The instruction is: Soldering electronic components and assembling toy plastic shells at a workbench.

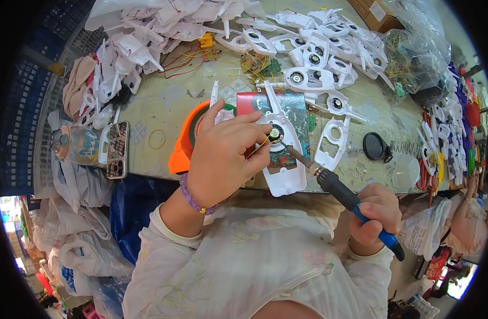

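My right hand (379, 215) is wrapped round the blue and black handle of a soldering iron (337, 187). The iron's tip points at a small round black speaker (276, 133) set in a white plastic housing (286, 182). That housing lies with its hollow side up across a worn red and dark board (301, 111). Over its left edge reaches my left hand (225, 151), fingers closed in a pinch on a thin yellow wire (259, 148) that runs to the speaker. Whether the tip touches the wire's end is too small to tell.
An orange round-edged holder (181, 155) sits left of the board, partly behind my left hand. White housings with speakers (313, 56) pile up at the back. At the right stand a black round cup (374, 146) and a coiled spring (406, 149); a phone (118, 150) lies left.
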Tool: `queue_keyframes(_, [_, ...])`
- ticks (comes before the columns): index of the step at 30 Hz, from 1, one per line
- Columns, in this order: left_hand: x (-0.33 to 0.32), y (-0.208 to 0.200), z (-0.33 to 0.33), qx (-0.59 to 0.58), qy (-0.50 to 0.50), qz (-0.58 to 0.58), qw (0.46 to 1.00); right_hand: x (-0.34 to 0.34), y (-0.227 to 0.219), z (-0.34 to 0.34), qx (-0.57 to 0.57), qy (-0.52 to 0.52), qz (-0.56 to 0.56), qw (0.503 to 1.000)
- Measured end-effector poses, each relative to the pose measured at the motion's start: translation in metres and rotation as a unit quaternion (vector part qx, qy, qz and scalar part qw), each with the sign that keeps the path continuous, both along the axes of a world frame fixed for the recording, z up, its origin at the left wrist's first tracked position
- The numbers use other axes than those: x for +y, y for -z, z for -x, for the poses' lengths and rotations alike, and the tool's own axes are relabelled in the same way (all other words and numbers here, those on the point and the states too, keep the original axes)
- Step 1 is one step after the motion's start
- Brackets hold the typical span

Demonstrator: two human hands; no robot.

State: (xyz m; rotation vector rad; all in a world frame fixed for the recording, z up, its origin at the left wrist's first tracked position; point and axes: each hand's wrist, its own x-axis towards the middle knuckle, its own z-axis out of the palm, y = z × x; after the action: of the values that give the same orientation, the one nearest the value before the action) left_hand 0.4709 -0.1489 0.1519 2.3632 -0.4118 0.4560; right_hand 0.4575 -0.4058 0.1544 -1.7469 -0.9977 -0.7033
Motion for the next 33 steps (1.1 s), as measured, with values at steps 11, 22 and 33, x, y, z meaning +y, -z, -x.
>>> queue_keyframes(11, [-0.001,0.004,0.0,-0.017,-0.003,-0.02,1.0,0.007,0.004,-0.003,-0.001,-0.003,-0.008,1.0])
queue_keyframes(22, [-0.003,0.003,0.0,-0.017,-0.009,-0.027,0.999,0.005,-0.023,-0.008,0.035,-0.013,0.037,0.999])
queue_keyframes(33, [-0.004,-0.001,0.002,-0.02,-0.014,-0.02,1.0,-0.011,0.03,0.015,-0.084,0.314,-0.076,0.943])
